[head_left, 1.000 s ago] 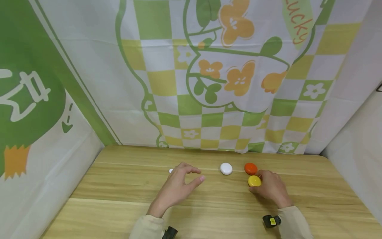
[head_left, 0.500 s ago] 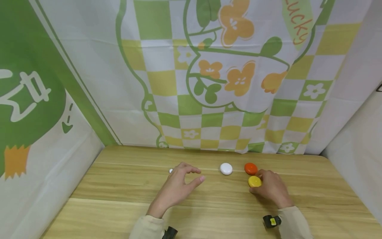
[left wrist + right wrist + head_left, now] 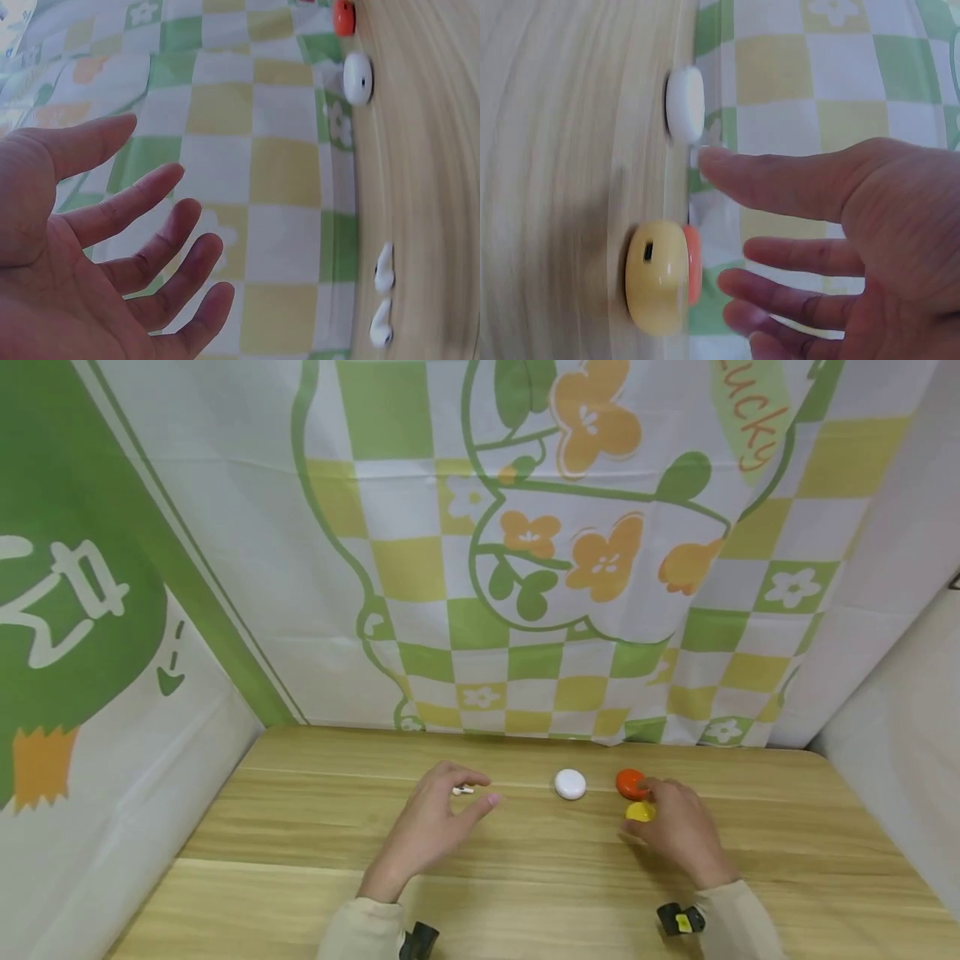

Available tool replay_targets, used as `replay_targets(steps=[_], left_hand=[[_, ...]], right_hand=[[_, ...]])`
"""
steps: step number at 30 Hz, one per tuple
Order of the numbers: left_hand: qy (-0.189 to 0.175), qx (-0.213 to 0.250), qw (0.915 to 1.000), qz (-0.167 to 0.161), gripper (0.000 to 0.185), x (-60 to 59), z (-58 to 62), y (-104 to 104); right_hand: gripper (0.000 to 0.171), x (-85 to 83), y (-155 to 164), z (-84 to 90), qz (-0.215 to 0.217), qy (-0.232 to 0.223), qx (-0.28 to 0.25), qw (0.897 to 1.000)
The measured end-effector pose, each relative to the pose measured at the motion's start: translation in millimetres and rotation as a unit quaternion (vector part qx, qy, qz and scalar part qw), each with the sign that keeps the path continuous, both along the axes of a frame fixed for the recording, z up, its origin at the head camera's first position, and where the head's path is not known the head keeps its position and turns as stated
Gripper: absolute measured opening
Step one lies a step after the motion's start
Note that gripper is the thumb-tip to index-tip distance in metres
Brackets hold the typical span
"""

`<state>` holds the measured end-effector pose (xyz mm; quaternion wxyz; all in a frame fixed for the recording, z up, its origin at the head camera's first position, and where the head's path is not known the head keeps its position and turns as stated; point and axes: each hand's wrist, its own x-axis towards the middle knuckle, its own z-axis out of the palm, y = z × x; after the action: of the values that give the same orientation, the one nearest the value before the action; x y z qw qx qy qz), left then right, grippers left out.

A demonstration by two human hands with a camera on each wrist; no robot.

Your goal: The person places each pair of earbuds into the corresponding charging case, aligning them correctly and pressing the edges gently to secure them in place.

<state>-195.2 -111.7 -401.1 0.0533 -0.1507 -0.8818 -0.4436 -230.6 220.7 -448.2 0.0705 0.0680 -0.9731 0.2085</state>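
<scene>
A person sits at a wooden table [image 3: 300, 893] with both hands out over it. The left hand [image 3: 431, 827] hangs above the wood with its fingers spread and loose. It holds nothing. Just past its fingertips lie two small white earbuds [image 3: 381, 300], side by side on the table, near the hand but apart from it.

The right hand [image 3: 678, 831] is also loose, with straight fingers [image 3: 780, 180] and nothing in its grip. It hovers right beside a little yellow case [image 3: 656, 277]. From the head view I cannot tell if the fingers touch the case. The wrist view shows a gap between them.

There are three small round cases on the table. The yellow case is closed and sits nearest the right hand. An orange case [image 3: 630, 782] sits just behind it, very close, and it is closed too. A white case [image 3: 571, 783] lies to the left of the orange one, between the two hands, and it is also shut. I cannot see what is inside any of them.

Behind the table hangs a cloth [image 3: 525, 568] with green and yellow squares and orange flowers
</scene>
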Motion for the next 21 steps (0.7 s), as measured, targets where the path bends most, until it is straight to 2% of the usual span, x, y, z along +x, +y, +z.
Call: replay_targets(steps=[5, 12, 17, 21], left_hand=[[0.018, -0.006, 0.9989, 0.043, 0.03, -5.6, -2.7, -13.8], [0.029, -0.024, 0.996, 0.081, 0.03, -14.1, -9.5, -27.6], [0.031, -0.028, 0.9951, 0.089, 0.03, -16.5, -12.6, -32.7], [0.03, -0.032, 0.995, 0.09, 0.031, -18.2, -14.0, -34.8]], right_hand=[[0.051, 1.4, -16.7, -3.7, 0.022, 0.035, -0.027, 0.999], [0.06, -11.8, -45.2, -17.2, 0.039, 0.034, -0.086, 0.995], [0.064, -25.5, -60.7, -29.7, 0.029, 0.041, -0.101, 0.994], [0.055, -33.2, -68.0, -35.1, 0.013, 0.025, -0.102, 0.994]])
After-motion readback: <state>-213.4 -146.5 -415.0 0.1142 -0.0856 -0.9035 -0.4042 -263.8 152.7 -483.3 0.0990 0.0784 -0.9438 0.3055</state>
